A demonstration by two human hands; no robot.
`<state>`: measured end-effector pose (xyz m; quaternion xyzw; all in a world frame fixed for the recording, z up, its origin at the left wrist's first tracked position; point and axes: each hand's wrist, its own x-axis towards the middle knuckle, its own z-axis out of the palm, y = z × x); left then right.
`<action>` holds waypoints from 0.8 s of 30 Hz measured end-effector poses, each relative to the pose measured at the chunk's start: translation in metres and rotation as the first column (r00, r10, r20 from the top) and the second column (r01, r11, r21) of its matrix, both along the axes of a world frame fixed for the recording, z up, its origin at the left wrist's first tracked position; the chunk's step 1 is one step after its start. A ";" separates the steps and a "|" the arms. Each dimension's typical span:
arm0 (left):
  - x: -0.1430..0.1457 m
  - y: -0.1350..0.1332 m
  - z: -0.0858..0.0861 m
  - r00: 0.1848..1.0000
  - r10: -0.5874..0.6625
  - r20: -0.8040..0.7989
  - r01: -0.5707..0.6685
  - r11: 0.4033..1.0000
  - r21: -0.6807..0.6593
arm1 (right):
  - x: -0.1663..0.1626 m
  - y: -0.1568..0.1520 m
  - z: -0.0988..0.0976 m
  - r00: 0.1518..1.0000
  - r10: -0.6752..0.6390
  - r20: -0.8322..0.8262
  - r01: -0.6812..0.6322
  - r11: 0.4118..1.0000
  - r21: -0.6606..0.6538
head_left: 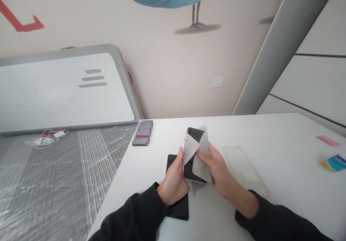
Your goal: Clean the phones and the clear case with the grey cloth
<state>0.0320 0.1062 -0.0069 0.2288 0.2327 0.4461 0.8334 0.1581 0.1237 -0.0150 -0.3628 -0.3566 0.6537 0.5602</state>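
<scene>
Above the white table I hold a dark-screened smartphone (193,169) in both hands, with a grey cloth (201,167) folded partly around it. My left hand (173,181) grips the phone's left edge, thumb along the side. My right hand (216,167) pinches the cloth against the phone's right side, its thumb lying over the front. Beneath my left hand and wrist lies a flat black object (180,208), partly covered, so its kind is unclear. To the right of my right hand a clear phone case (244,165) rests on the table.
The white table (286,136) meets the wall at the back. A blurred-out flat item (143,132) lies near its left corner. At the right are a pink strip (328,140) and a blue-and-yellow packet (333,163). Left stands a plastic-covered bed (62,183) with cables (51,138).
</scene>
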 end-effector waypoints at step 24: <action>-0.010 0.011 0.005 0.937 0.302 -0.175 -0.283 0.951 0.125 | 0.029 0.039 -0.026 0.950 -0.286 0.125 0.282 0.958 0.048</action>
